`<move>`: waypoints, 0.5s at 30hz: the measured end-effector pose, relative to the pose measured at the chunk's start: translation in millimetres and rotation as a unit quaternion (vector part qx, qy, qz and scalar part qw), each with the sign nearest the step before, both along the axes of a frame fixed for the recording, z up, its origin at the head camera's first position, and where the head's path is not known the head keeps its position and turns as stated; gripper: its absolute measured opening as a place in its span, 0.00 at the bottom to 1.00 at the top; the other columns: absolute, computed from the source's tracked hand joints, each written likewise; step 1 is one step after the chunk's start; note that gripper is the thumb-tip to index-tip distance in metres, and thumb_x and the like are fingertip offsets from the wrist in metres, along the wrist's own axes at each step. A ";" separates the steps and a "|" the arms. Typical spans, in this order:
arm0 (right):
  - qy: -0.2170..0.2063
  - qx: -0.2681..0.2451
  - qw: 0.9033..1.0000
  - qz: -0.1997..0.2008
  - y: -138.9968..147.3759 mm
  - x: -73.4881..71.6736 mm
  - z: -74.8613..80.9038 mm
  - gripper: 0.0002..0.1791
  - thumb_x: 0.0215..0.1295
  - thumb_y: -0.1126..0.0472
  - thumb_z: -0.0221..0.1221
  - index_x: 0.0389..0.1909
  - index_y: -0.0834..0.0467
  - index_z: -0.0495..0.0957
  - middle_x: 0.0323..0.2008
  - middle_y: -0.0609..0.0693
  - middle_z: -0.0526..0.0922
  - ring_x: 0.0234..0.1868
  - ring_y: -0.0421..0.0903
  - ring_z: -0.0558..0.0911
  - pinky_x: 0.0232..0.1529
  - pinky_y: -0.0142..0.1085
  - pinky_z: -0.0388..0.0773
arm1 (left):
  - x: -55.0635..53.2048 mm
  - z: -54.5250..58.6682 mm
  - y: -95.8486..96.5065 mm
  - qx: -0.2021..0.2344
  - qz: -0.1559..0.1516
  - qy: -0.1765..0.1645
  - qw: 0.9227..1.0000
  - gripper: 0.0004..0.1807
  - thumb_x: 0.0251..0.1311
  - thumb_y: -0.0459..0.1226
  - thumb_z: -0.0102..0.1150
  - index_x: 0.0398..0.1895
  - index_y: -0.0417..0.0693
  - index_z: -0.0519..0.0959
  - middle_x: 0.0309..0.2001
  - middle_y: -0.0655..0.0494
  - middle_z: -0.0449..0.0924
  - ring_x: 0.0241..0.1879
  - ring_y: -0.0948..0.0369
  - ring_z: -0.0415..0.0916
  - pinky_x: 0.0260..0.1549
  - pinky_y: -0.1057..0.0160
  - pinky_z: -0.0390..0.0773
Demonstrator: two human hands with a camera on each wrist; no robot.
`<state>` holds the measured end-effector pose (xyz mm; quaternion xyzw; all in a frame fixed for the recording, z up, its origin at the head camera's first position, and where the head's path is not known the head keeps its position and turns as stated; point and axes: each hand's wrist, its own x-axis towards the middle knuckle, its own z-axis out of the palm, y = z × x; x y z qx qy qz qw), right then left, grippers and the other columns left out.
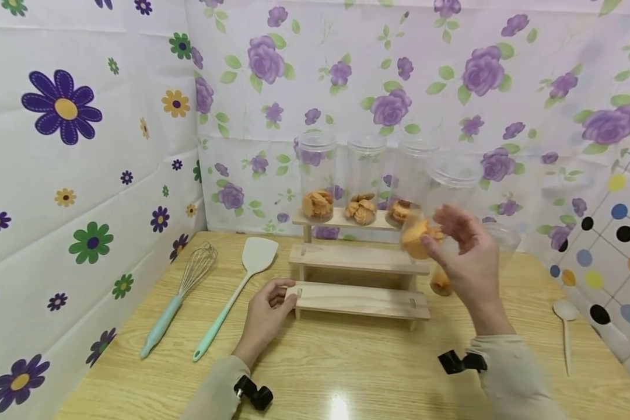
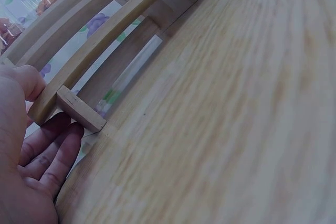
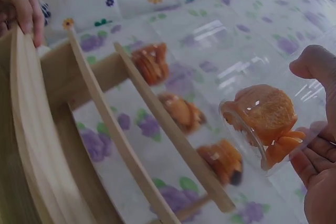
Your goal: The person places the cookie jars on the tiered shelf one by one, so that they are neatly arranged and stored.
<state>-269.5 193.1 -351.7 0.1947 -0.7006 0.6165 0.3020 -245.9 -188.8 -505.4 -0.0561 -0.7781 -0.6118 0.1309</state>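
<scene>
A three-tier wooden rack (image 1: 359, 298) stands on the table. My left hand (image 1: 266, 312) grips the left end of its lowest board, thumb on top and fingers underneath, as the left wrist view shows. In my right hand (image 1: 469, 256) is a clear jar (image 1: 454, 181) with orange chip-like pieces (image 3: 262, 111) at its bottom. The jar is raised and tilted near the right end of the top board, its base toward the rack. Three similar clear jars (image 1: 317, 169) with orange pieces stand in a row on that top board.
Another clear jar with orange contents (image 1: 441, 283) stands on the table, partly behind my right hand. Left of the rack lie a whisk (image 1: 178, 297) and a white spatula (image 1: 241, 286). A white spoon (image 1: 566, 332) lies far right. Patterned cloth walls (image 1: 346, 87) enclose the table.
</scene>
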 end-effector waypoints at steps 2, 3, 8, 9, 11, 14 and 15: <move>-0.005 0.004 1.000 0.016 -13.4 -1.8 -2.9 0.33 0.66 0.74 0.75 0.71 0.66 0.79 0.60 0.55 0.88 0.59 0.49 0.86 0.65 0.31 0.80 | 0.4 0.0 -0.1 0.000 0.001 -0.002 1.000 0.14 0.78 0.38 0.70 0.62 0.53 0.87 0.46 0.49 0.89 0.46 0.55 0.87 0.49 0.66 0.84; -0.007 0.005 1.000 0.024 -19.7 -2.9 -4.3 0.33 0.66 0.74 0.75 0.72 0.66 0.79 0.61 0.57 0.87 0.60 0.50 0.86 0.65 0.31 0.79 | 0.6 0.1 0.0 0.000 0.001 -0.002 1.000 0.14 0.78 0.38 0.70 0.62 0.53 0.87 0.46 0.49 0.89 0.46 0.55 0.87 0.49 0.65 0.84; -0.026 0.010 0.999 0.047 -47.8 -9.7 -12.4 0.35 0.66 0.71 0.77 0.74 0.63 0.78 0.64 0.63 0.85 0.62 0.53 0.85 0.67 0.32 0.79 | 0.5 0.7 0.2 0.000 -0.001 -0.002 1.000 0.14 0.78 0.38 0.70 0.63 0.52 0.87 0.46 0.50 0.89 0.46 0.55 0.86 0.49 0.64 0.84; -0.030 0.013 0.998 0.050 -52.8 -10.7 -13.9 0.36 0.66 0.70 0.77 0.74 0.63 0.78 0.65 0.63 0.85 0.63 0.53 0.85 0.67 0.32 0.79 | 0.3 0.7 0.2 0.000 0.000 -0.002 1.000 0.14 0.78 0.38 0.70 0.63 0.52 0.87 0.46 0.50 0.89 0.46 0.55 0.86 0.49 0.64 0.84; -0.036 0.017 0.998 0.058 -62.7 -12.9 -17.0 0.36 0.66 0.68 0.78 0.74 0.62 0.78 0.66 0.63 0.85 0.64 0.54 0.85 0.68 0.32 0.79 | 0.1 0.4 -0.1 -0.001 0.000 -0.002 1.000 0.14 0.78 0.38 0.70 0.62 0.52 0.87 0.46 0.49 0.89 0.46 0.55 0.86 0.49 0.64 0.84; -0.036 0.025 0.997 0.070 -77.2 -16.9 -20.9 0.38 0.66 0.67 0.79 0.75 0.63 0.76 0.66 0.65 0.84 0.66 0.55 0.84 0.69 0.34 0.79 | 0.2 0.2 -0.5 -0.001 0.001 -0.001 1.000 0.14 0.78 0.37 0.70 0.62 0.52 0.87 0.45 0.49 0.89 0.45 0.55 0.86 0.49 0.65 0.84; -0.037 0.025 0.996 0.075 -81.9 -18.3 -22.1 0.38 0.66 0.67 0.79 0.75 0.64 0.76 0.66 0.65 0.84 0.66 0.55 0.84 0.70 0.35 0.79 | 0.3 0.3 -0.7 -0.001 0.001 -0.001 1.000 0.14 0.78 0.37 0.70 0.62 0.52 0.87 0.45 0.49 0.89 0.45 0.55 0.86 0.49 0.65 0.84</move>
